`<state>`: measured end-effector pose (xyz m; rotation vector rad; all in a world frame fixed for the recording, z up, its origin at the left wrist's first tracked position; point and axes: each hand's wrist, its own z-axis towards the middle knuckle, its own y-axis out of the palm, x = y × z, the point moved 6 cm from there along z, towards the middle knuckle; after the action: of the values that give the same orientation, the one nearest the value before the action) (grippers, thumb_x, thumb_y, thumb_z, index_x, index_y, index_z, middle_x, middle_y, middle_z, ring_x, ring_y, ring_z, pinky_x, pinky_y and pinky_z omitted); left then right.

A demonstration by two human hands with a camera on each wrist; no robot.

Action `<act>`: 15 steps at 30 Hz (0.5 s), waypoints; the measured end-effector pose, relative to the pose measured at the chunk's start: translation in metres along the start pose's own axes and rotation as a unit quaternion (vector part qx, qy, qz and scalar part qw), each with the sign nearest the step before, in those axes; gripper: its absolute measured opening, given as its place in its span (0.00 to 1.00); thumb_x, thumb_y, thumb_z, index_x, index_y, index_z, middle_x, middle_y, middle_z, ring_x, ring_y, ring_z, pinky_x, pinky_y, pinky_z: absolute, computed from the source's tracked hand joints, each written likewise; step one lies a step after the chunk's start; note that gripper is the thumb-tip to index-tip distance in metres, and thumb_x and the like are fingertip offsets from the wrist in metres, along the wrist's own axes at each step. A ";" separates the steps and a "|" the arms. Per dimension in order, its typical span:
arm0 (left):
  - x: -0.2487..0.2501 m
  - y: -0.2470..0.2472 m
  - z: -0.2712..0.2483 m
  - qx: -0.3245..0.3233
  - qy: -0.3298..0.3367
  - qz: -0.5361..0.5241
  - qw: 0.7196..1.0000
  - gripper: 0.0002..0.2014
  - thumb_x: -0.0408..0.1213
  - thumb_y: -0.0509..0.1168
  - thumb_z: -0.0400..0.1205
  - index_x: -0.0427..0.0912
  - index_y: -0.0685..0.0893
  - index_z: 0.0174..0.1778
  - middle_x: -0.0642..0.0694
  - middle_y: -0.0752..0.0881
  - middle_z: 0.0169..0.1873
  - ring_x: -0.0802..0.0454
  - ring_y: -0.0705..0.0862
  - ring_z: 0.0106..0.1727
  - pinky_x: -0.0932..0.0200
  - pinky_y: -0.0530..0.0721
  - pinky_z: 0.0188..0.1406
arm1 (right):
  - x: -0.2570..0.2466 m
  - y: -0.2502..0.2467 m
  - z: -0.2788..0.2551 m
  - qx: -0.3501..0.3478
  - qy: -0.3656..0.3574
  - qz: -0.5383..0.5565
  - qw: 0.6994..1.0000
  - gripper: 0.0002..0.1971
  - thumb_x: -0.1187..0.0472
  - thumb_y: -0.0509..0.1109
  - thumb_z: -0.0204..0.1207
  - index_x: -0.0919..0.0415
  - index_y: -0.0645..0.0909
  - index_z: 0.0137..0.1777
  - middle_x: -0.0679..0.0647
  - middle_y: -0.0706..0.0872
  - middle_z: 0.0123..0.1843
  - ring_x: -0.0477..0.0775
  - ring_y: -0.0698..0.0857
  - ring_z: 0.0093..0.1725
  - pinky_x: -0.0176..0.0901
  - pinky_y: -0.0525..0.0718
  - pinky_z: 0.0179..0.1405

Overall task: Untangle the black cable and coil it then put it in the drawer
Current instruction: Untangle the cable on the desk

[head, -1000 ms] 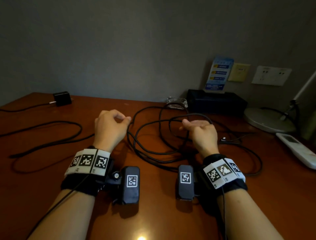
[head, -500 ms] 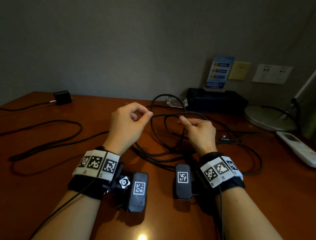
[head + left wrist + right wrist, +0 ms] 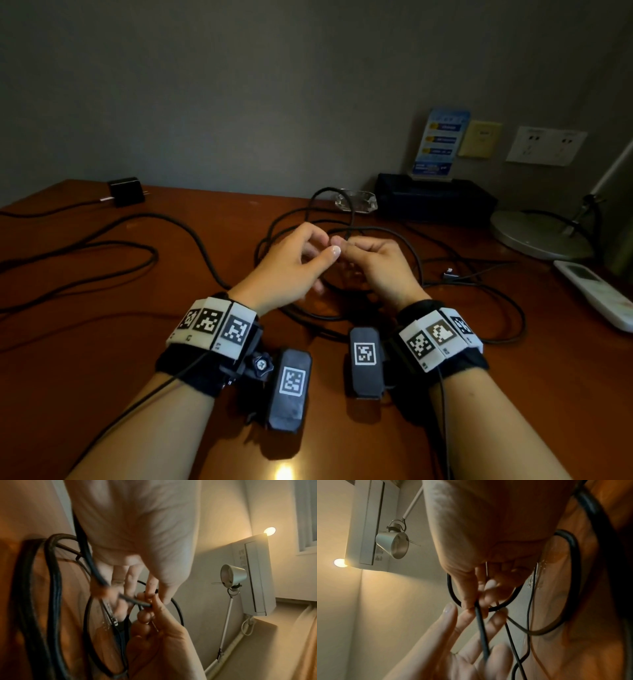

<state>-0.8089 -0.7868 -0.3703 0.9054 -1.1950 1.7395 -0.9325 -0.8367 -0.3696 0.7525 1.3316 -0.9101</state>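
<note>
Looking across the desk (image 3: 102,359) first, I see the black cable (image 3: 178,236) sprawled in wide loops, from the far-left charger brick (image 3: 126,192) through a heap at the centre to more strands on the right near the remote (image 3: 596,294). A second ago my hands were well apart over that heap; now they meet above its middle, and a loop that lay low stands up behind them toward the glass dish (image 3: 356,201).

My right hand (image 3: 380,270) has its fingers (image 3: 471,599) clenched around one strand, thumb and forefinger pinching it where a small loop curls off; the right wrist view shows this plainly. My left hand (image 3: 287,270) has swung in from the left. Its fingers (image 3: 465,616) are mostly straight and spread, tips touching the same strand just beside the pinch. The left wrist view hints at thumb and forefinger closing on it, but blur keeps me from calling it a firm grip.

I judge this as handing a loop across, so coiling is barely begun. Most of the cable is still loose on the desk, and no drawer is in view.
</note>
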 end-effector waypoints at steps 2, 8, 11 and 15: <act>0.007 0.001 -0.001 0.002 0.029 0.032 0.999 0.04 0.45 0.63 0.85 0.52 0.81 0.53 0.48 0.88 0.27 0.58 0.84 0.26 0.51 0.82 0.35 | -0.001 -0.003 0.002 0.030 -0.006 -0.019 0.999 0.10 0.65 0.69 0.79 0.63 0.82 0.36 0.46 0.83 0.27 0.37 0.77 0.21 0.27 0.71 0.19; 0.010 -0.030 -0.004 0.095 0.046 0.012 0.994 0.20 0.44 0.73 0.78 0.38 0.85 0.21 0.51 0.74 0.14 0.58 0.71 0.20 0.66 0.72 0.31 | 0.011 -0.039 0.009 0.220 0.053 0.129 0.965 0.12 0.70 0.64 0.78 0.59 0.78 0.32 0.46 0.76 0.16 0.40 0.74 0.13 0.28 0.71 0.14; -0.003 -0.066 -0.006 0.246 0.000 -0.089 0.965 0.21 0.39 0.75 0.74 0.40 0.76 0.19 0.51 0.71 0.14 0.56 0.68 0.20 0.64 0.70 0.28 | 0.027 -0.069 0.016 0.293 0.047 0.230 0.927 0.12 0.73 0.65 0.76 0.63 0.76 0.31 0.53 0.77 0.23 0.45 0.77 0.19 0.33 0.76 0.19; -0.031 -0.106 -0.023 0.441 -0.089 -0.239 0.861 0.15 0.29 0.71 0.74 0.49 0.80 0.23 0.60 0.77 0.16 0.61 0.73 0.23 0.67 0.68 0.25 | 0.040 -0.083 0.022 0.334 0.084 0.300 0.890 0.10 0.78 0.59 0.75 0.68 0.74 0.35 0.59 0.76 0.31 0.51 0.80 0.26 0.37 0.84 0.26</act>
<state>-0.7027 -0.7493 -0.3662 1.7501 -0.1434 1.7731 -0.9946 -0.8995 -0.4030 1.7024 0.8134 -0.7937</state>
